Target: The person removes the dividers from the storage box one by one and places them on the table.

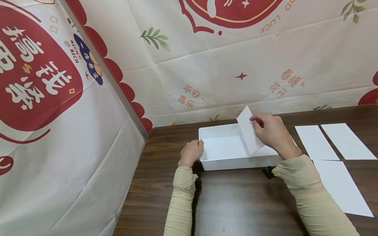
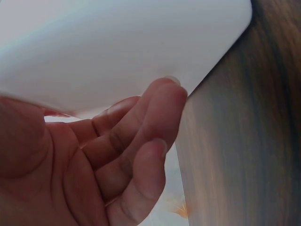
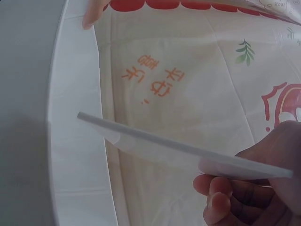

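Note:
A shallow white rectangular box (image 1: 236, 164) sits on the dark wooden table. My left hand (image 1: 191, 153) holds the box's left end, with the thumb at the rim; in the left wrist view its fingers (image 2: 162, 106) lie against the outside of the wall. Between thumb and fingers, my right hand (image 1: 273, 132) pinches a thin white rectangular panel (image 1: 249, 131). That panel is tilted, its lower end over or within the box, and whether it touches the bottom I cannot tell. Seen from the right wrist, the panel (image 3: 188, 153) shows its narrow edge. My right hand hides part of the box's right end.
Three white flat panels lie on the table to the right: one at the back (image 1: 316, 142), another beside it (image 1: 348, 141), and a longer one nearer the front (image 1: 342, 186). Printed cloth (image 1: 206, 65) hangs behind the table and along its left side.

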Action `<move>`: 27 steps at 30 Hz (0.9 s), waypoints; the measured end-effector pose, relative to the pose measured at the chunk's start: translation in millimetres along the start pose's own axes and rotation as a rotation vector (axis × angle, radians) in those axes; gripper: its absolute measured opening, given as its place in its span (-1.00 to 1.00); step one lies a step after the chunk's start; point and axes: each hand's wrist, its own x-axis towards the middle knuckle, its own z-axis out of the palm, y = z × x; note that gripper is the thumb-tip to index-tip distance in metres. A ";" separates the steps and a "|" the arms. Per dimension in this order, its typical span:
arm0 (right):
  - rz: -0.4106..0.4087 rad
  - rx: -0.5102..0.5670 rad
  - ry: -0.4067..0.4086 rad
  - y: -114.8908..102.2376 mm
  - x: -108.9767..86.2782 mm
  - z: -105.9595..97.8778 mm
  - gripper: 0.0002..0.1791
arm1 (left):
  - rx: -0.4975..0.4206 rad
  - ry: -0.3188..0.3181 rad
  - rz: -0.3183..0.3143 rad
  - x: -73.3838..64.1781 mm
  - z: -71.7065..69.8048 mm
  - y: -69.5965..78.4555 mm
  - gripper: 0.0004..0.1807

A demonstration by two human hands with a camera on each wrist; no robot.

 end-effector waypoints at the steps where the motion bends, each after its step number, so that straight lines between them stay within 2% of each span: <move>1: 0.011 -0.001 -0.006 1.1 -0.6 -1.7 -0.82 | 0.001 -0.001 0.000 0.0 0.2 0.0 -0.44; 6: 0.030 -0.020 -0.023 6.9 -3.8 -9.5 -0.82 | 0.006 -0.008 -0.005 0.8 1.4 -0.9 -0.43; 13: 0.036 -0.062 -0.003 15.1 -9.7 -22.4 -0.82 | 0.009 -0.012 0.001 1.9 1.1 -1.2 -0.42; 22: 0.104 -0.086 -0.027 25.2 -20.9 -33.2 -0.79 | 0.005 -0.009 -0.004 -0.8 0.4 0.7 -0.44; 27: 0.115 -0.096 -0.026 28.7 -24.6 -39.7 -0.79 | 0.011 -0.009 -0.005 -2.2 0.3 1.0 -0.43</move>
